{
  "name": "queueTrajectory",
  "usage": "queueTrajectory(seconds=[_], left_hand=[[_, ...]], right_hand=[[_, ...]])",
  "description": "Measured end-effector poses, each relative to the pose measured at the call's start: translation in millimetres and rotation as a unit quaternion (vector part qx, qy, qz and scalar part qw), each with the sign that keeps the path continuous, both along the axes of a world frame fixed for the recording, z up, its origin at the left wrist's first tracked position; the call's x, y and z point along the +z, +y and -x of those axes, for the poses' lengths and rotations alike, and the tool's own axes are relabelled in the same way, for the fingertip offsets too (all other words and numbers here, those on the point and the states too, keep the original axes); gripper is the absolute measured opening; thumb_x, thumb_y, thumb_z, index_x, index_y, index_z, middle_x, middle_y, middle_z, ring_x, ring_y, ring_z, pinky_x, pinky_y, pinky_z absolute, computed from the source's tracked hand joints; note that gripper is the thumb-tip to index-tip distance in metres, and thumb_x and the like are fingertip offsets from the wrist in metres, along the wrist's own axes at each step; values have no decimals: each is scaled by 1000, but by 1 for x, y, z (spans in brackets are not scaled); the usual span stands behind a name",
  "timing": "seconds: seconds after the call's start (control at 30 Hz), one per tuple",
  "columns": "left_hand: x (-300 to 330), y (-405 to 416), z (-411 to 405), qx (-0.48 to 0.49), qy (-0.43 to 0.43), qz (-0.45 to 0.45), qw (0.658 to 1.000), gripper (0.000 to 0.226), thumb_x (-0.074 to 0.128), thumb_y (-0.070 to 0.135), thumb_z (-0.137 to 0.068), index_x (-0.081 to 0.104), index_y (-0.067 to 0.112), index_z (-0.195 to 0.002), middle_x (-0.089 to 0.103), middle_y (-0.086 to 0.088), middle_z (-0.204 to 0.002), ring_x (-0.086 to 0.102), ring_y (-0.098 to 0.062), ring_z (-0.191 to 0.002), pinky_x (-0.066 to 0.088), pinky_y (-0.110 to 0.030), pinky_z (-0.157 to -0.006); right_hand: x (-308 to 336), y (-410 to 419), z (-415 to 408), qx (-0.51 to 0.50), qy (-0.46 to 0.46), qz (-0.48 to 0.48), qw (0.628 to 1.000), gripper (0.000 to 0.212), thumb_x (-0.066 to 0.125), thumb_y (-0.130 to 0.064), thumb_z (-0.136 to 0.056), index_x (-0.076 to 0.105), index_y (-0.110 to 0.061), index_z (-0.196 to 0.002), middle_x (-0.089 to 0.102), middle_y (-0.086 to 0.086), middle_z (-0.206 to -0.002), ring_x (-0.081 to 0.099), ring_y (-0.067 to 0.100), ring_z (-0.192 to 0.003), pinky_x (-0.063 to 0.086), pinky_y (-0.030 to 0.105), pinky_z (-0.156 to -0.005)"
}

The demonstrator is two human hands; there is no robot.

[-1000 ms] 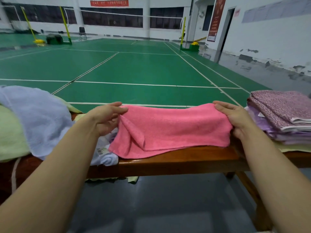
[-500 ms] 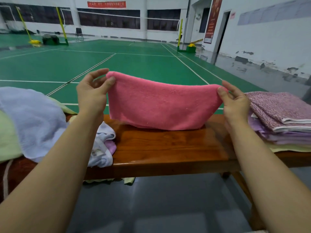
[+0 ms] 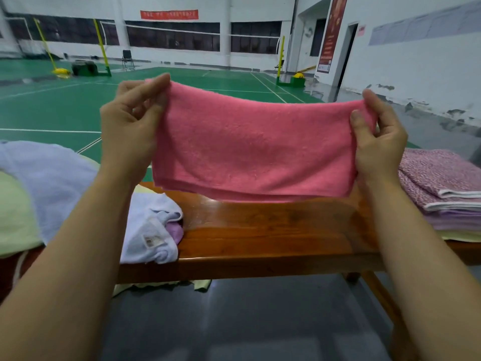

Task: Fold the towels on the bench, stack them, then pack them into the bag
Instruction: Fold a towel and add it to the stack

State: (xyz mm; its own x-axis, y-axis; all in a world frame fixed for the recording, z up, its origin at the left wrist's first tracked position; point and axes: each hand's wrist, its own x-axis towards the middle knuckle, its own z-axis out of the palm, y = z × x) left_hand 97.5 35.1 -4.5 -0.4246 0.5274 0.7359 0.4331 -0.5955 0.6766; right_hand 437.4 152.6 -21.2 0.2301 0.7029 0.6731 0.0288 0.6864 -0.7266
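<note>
Fingers [image 3: 158, 83] pinch pink towel [image 3: 257, 147] corners above bench [image 3: 273, 230].

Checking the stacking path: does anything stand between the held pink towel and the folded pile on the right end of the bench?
Nothing visible does. The pink terry towel hangs above bare wooden bench, pinched by left hand and right hand; the folded purple-patterned pile lies uncovered beside it.

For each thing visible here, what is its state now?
pink towel: folded, held up above the bench
left hand: pinches towel's left corner
right hand: pinches towel's right corner
stack of towels: folded, on bench
lavender towel: unfolded, heaped
bench: bare in middle
</note>
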Motion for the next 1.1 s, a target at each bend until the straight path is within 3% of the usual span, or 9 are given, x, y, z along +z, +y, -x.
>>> queueTrajectory(seconds=[0.13,0.3,0.47,0.6,0.73,0.83,0.93,1.03,1.1], left_hand=[[-17,3,0,4,57,144,988,39,60,19,-101,59,26,-139,49,1,-131,53,7,-112,38,-23,-113],[-50,9,-1,-50,92,360,927,52,54,25,-104,39,30,-154,30,1,-148,38,-16,-136,21,-38,-124],[-30,10,-1,-112,68,348,928,54,55,22,-104,38,28,-155,31,3,-155,40,-13,-138,26,-35,-122],[-39,17,8,-118,78,397,907,62,63,21,-99,37,30,-155,33,2,-160,41,-12,-139,28,-31,-120],[-74,26,0,-25,210,535,818,77,69,28,-94,27,28,-159,31,-14,-160,43,-29,-140,30,-34,-117],[-73,29,-12,107,304,572,754,67,61,35,-97,33,18,-155,26,-24,-152,46,-44,-130,34,-43,-113],[-59,29,-36,180,342,480,787,52,52,41,-101,48,11,-143,37,-22,-140,45,-43,-126,36,-50,-111],[-56,32,-82,87,338,384,855,42,45,36,-105,55,12,-138,50,-16,-137,54,-35,-122,41,-44,-108],[-67,38,-110,41,361,355,862,35,42,28,-106,60,10,-130,56,-13,-129,58,-33,-115,45,-44,-101]], right_hand=[[-10,2,-11,-15,-166,104,981,58,75,-28,-90,52,-33,-143,49,-12,-145,49,6,-126,44,19,-100],[-27,15,-27,43,-263,206,941,68,83,-22,-81,56,-27,-142,53,-7,-143,52,12,-127,41,37,-115],[-11,13,-41,169,-185,275,928,73,82,-22,-69,59,-25,-139,62,-5,-131,62,13,-116,55,26,-94],[-33,20,-45,113,-237,310,914,71,85,-16,-74,58,-22,-140,60,2,-135,61,18,-116,51,29,-94],[-72,30,-41,45,-343,334,877,73,85,-14,-78,52,-17,-144,55,7,-142,54,18,-119,42,32,-103],[-80,36,-43,23,-361,358,861,68,85,-13,-79,54,-9,-139,60,12,-133,57,21,-111,45,33,-98],[-73,39,-43,-11,-401,387,831,49,84,-24,-82,63,-8,-124,65,12,-124,61,27,-107,49,44,-102],[-60,33,-36,-29,-489,424,761,36,73,-36,-91,68,-6,-110,68,13,-114,63,26,-92,52,42,-92],[-53,31,-31,-38,-546,437,714,46,69,-42,-93,54,-9,-122,62,12,-117,61,25,-96,50,40,-90]])
